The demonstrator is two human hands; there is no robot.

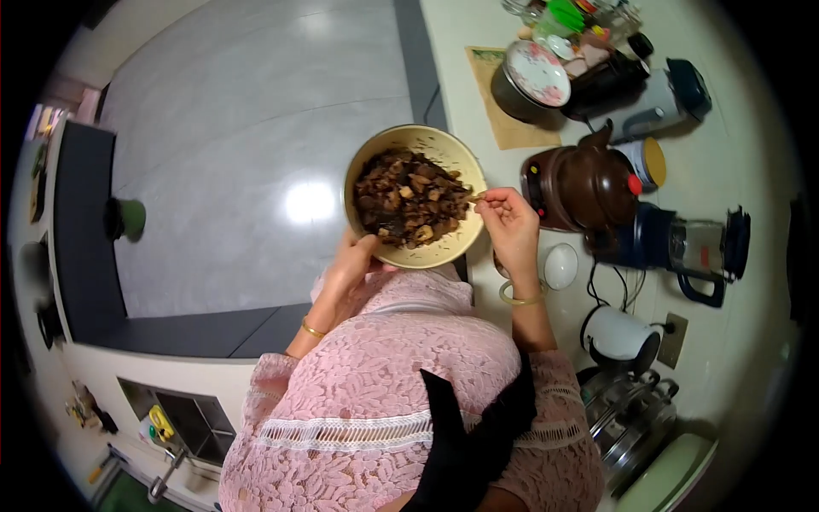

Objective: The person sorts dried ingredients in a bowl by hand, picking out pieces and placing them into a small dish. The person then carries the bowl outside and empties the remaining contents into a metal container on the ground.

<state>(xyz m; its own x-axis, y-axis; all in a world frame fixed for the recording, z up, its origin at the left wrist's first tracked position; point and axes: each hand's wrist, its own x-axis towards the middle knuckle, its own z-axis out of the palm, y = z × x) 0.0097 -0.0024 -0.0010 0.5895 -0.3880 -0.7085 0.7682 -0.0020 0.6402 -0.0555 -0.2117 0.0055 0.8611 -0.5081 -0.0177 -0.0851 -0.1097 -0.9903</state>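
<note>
A round cream bowl (452,147) is held out in front of my body, partly filled with a mix of dark brown dried pieces (409,200), some of them lighter tan chunks. My left hand (348,266) grips the bowl at its lower left side, thumb near the rim and fingers underneath, mostly hidden. At the right rim, my right hand (512,224) pinches a small brownish piece (475,198) between thumb and fingertips. Its exact kind is too small to make out. Thin dark shreds cling to the bowl's inner wall.
On the right counter stand a brown ceramic pot (589,183) on its base, a lidded dark pot (531,81), a blender (682,247), a white kettle (621,334) and a small white bowl (560,266). A sink (183,418) lies at lower left.
</note>
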